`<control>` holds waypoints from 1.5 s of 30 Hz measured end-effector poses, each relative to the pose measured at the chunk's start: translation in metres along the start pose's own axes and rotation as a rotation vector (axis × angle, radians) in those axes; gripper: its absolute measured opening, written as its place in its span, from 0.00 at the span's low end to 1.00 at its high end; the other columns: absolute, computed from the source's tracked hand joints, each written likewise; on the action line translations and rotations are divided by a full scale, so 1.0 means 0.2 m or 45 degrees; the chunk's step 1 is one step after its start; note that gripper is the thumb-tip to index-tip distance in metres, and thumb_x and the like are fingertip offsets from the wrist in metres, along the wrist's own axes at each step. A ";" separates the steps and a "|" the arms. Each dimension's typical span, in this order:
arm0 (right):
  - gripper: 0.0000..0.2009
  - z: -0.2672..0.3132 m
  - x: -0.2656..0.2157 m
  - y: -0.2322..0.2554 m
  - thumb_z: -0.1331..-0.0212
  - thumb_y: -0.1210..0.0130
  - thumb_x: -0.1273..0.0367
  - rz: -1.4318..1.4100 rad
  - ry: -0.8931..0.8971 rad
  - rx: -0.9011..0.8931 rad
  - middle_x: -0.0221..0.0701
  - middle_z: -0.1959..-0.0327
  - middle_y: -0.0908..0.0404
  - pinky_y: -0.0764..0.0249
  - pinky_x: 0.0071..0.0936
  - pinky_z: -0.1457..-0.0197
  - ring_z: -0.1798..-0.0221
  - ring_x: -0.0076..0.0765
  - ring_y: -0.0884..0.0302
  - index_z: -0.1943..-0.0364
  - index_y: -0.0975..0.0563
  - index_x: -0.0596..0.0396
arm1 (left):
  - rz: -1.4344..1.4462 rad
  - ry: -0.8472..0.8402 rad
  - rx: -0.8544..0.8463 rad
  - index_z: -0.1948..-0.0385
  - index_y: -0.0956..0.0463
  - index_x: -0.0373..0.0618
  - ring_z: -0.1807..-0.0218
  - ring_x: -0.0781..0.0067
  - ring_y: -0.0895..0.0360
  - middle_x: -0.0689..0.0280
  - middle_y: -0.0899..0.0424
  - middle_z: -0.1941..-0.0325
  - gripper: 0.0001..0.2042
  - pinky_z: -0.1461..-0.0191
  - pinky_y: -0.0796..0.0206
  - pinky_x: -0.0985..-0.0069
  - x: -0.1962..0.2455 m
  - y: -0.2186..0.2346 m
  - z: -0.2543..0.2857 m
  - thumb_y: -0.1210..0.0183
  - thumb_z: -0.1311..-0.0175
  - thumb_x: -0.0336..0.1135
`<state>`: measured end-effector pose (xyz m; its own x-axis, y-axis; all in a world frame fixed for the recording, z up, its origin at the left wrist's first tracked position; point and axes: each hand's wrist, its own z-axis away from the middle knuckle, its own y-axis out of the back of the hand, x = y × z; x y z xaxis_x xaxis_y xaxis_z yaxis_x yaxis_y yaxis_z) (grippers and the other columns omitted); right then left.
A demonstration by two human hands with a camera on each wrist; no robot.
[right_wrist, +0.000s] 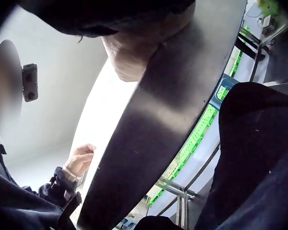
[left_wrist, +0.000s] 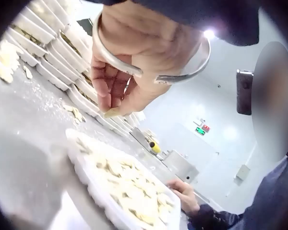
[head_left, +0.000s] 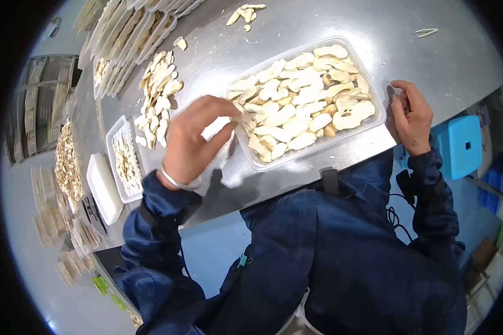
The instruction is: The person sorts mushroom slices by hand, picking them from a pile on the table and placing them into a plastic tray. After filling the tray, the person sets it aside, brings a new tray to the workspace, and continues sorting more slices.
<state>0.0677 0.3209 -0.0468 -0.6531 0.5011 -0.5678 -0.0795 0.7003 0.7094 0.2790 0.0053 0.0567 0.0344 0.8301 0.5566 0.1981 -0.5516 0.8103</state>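
Observation:
A clear plastic tray (head_left: 379, 114) full of pale mushroom-like slices (head_left: 279, 116) lies on the metal table. At its left edge, the left hand (head_left: 193, 139), with a bracelet at the wrist, has thumb and fingers together. The left wrist view shows this hand (left_wrist: 134, 57) pinching a small pale slice (left_wrist: 112, 113) above the table. Right of the tray, the right hand (head_left: 413, 118) rests by the table edge, fingers loosely bent and holding nothing; its fingers are mostly hidden in the right wrist view.
Loose slices (head_left: 159, 92) lie in a pile left of the tray, near stacked filled trays (head_left: 123, 39). A narrow white tray (head_left: 138, 167) with small pieces and a white block-like stack (head_left: 103, 190) stand further left. A blue stool (head_left: 458, 146) is beyond the table's right side.

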 end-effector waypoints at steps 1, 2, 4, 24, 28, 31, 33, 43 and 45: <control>0.10 0.00 0.00 0.00 0.44 0.45 0.76 0.004 -0.007 -0.001 0.30 0.81 0.32 0.36 0.26 0.74 0.79 0.27 0.35 0.57 0.20 0.58 | -0.026 -0.078 0.004 0.64 0.18 0.42 0.62 0.62 0.20 0.62 0.18 0.62 0.10 0.61 0.29 0.73 0.01 -0.03 0.04 0.36 0.49 0.20; 0.10 0.00 0.00 0.00 0.44 0.45 0.76 0.008 0.002 0.005 0.30 0.81 0.32 0.36 0.26 0.74 0.79 0.27 0.35 0.57 0.20 0.58 | -0.062 -0.113 0.003 0.63 0.18 0.42 0.62 0.62 0.20 0.62 0.18 0.62 0.11 0.61 0.29 0.72 0.01 -0.06 0.07 0.36 0.50 0.20; 0.10 0.00 0.00 0.00 0.44 0.45 0.76 0.016 0.021 0.017 0.30 0.81 0.32 0.36 0.26 0.74 0.79 0.28 0.35 0.57 0.20 0.58 | -0.134 -0.184 0.001 0.62 0.18 0.42 0.63 0.61 0.21 0.62 0.19 0.62 0.13 0.61 0.30 0.70 -0.01 -0.10 0.12 0.35 0.52 0.21; 0.10 -0.01 -0.02 0.01 0.45 0.45 0.76 0.007 0.027 0.004 0.33 0.79 0.30 0.34 0.29 0.73 0.79 0.32 0.33 0.58 0.21 0.59 | -0.323 -0.355 -0.076 0.58 0.20 0.41 0.50 0.52 0.23 0.59 0.19 0.53 0.19 0.50 0.30 0.62 -0.07 -0.11 0.19 0.39 0.59 0.19; 0.10 -0.01 -0.02 0.02 0.45 0.45 0.77 -0.021 0.008 -0.003 0.34 0.79 0.29 0.34 0.30 0.72 0.79 0.33 0.32 0.58 0.22 0.59 | -0.411 -0.382 -0.046 0.61 0.20 0.41 0.49 0.52 0.23 0.59 0.19 0.53 0.18 0.49 0.30 0.61 -0.05 -0.03 0.11 0.40 0.60 0.19; 0.10 -0.02 -0.04 0.02 0.45 0.44 0.77 -0.023 -0.002 -0.014 0.35 0.78 0.29 0.34 0.30 0.72 0.78 0.34 0.32 0.59 0.22 0.59 | -0.477 -0.362 0.185 0.61 0.19 0.40 0.54 0.53 0.21 0.56 0.19 0.55 0.16 0.51 0.29 0.67 -0.08 0.09 -0.07 0.42 0.54 0.15; 0.10 -0.01 -0.03 0.03 0.46 0.44 0.77 -0.045 -0.040 -0.030 0.35 0.77 0.28 0.34 0.31 0.72 0.78 0.35 0.31 0.59 0.22 0.59 | -0.502 -0.265 0.299 0.62 0.20 0.36 0.59 0.61 0.20 0.56 0.19 0.60 0.09 0.58 0.29 0.74 -0.13 0.12 -0.26 0.43 0.43 0.18; 0.10 -0.01 -0.03 0.02 0.47 0.45 0.78 -0.068 -0.018 -0.001 0.36 0.77 0.29 0.35 0.33 0.72 0.77 0.38 0.32 0.60 0.22 0.60 | -0.250 0.481 0.081 0.66 0.15 0.41 0.68 0.67 0.17 0.60 0.14 0.72 0.14 0.61 0.27 0.73 -0.73 -0.08 -0.88 0.33 0.49 0.40; 0.10 -0.02 -0.03 0.02 0.47 0.45 0.77 -0.064 -0.017 -0.003 0.37 0.77 0.29 0.35 0.33 0.72 0.77 0.38 0.32 0.60 0.22 0.60 | -0.430 0.516 0.018 0.64 0.15 0.39 0.68 0.75 0.18 0.63 0.14 0.71 0.15 0.62 0.28 0.77 -0.73 -0.10 -0.91 0.31 0.48 0.40</control>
<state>0.0688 0.3191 -0.0385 -0.6380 0.4718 -0.6085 -0.1142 0.7236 0.6808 0.0913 -0.1203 -0.0068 -0.4150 0.8611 0.2938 0.1463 -0.2556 0.9557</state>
